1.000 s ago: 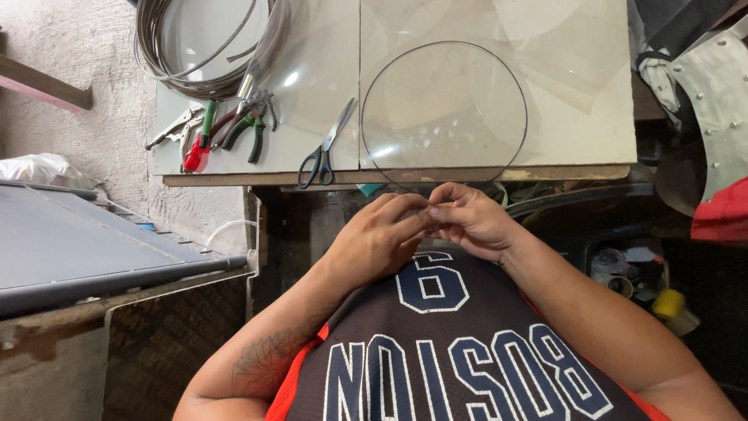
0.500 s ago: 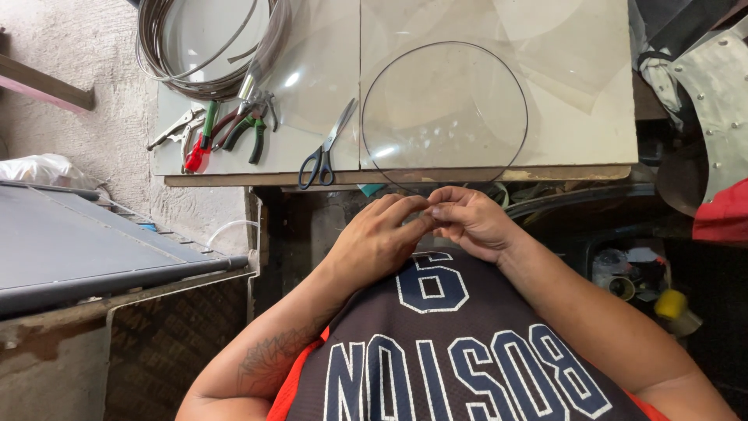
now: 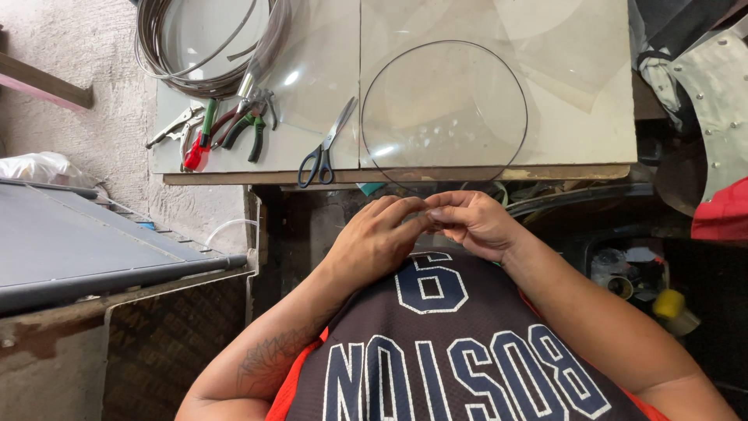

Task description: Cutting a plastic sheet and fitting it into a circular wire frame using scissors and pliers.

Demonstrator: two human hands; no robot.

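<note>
A thin dark wire hoop [image 3: 372,86] forms a large circle lying over the pale workbench [image 3: 592,132], with a clear round plastic disc [image 3: 448,101] inside it. The hoop's near edge dips past the bench's front edge to my hands. My left hand [image 3: 378,238] and my right hand [image 3: 475,222] meet fingertip to fingertip there, just below the bench, both pinching the wire ends where they join. The joint itself is hidden between my fingers.
On the bench lie black-handled scissors [image 3: 323,148], red and green handled pliers [image 3: 226,129], a metal tool [image 3: 173,129] and a coil of grey cable [image 3: 195,47]. A dark slab [image 3: 86,242] sits at left. Cluttered items [image 3: 647,281] fill the floor at right.
</note>
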